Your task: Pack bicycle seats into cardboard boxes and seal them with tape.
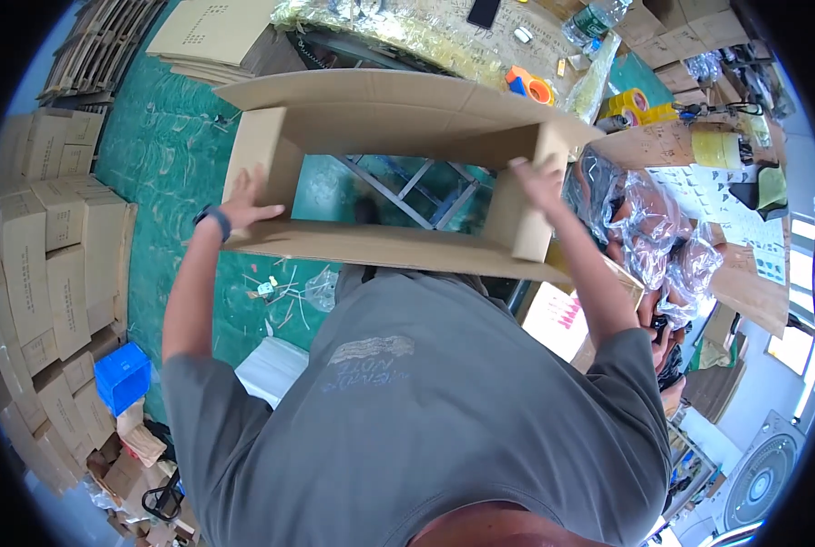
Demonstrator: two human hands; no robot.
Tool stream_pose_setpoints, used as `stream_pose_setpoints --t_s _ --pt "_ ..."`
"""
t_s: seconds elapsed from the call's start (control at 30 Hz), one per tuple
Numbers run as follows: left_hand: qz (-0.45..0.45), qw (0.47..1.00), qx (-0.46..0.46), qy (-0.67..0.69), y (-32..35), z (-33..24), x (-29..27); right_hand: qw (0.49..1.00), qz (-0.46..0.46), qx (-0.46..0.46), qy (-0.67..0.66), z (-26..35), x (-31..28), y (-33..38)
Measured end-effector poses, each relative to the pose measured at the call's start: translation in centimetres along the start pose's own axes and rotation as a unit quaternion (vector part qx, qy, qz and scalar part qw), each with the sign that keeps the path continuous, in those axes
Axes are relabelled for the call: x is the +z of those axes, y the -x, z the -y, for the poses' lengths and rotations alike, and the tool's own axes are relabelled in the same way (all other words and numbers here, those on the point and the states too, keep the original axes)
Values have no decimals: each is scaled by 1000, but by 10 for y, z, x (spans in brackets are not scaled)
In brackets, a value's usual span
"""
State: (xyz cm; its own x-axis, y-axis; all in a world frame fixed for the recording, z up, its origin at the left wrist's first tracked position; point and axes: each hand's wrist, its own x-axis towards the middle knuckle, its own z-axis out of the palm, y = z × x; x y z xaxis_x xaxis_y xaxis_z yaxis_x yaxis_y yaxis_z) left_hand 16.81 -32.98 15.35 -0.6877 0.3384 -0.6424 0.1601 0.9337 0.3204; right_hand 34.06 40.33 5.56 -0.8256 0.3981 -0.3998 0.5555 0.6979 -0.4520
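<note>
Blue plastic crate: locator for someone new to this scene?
Find the stacked brown cartons lining the picture's left side. Follow them down: the blue plastic crate sits beside them, at the edge of the green floor. Its bright blue stands out from the cartons' brown.

One open carton (371,242); one left hand (247,202) and one right hand (540,184) at its ends; beyond it, one phone (484,13), one bottle (595,24); left, one blue crate (123,379).

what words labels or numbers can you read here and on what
Located only, not copied out:
Grey shirt: blue lettering, blurred.
Stacked cartons: dark print, too small to read.
Bottle: green label, too small.
White sheet: pink-red marks, unreadable.
Open carton: none seen.
</note>
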Motion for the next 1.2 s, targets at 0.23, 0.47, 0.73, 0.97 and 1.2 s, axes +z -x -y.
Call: stream_pose_setpoints --t_s 0.23,0.47,0.73,0.97,1.2 --pt "323 931 161 57 24 -8 -29 889 187 122 399 138 19 70" --pt "106 970 218 16 -56 32 -53 937 -134 -299 124 330 -38 51" --pt "-312 881 332 -128 -90 -70 -9 850 -331 -373 170 319 23 -4" --pt "-261 935 226 -80 -86 -117 19 918 -123 -352 137 279 39 39" --pt "-347 885 260 -167 -130 -120 15 945 -235 -226 -23 225 3 -121"
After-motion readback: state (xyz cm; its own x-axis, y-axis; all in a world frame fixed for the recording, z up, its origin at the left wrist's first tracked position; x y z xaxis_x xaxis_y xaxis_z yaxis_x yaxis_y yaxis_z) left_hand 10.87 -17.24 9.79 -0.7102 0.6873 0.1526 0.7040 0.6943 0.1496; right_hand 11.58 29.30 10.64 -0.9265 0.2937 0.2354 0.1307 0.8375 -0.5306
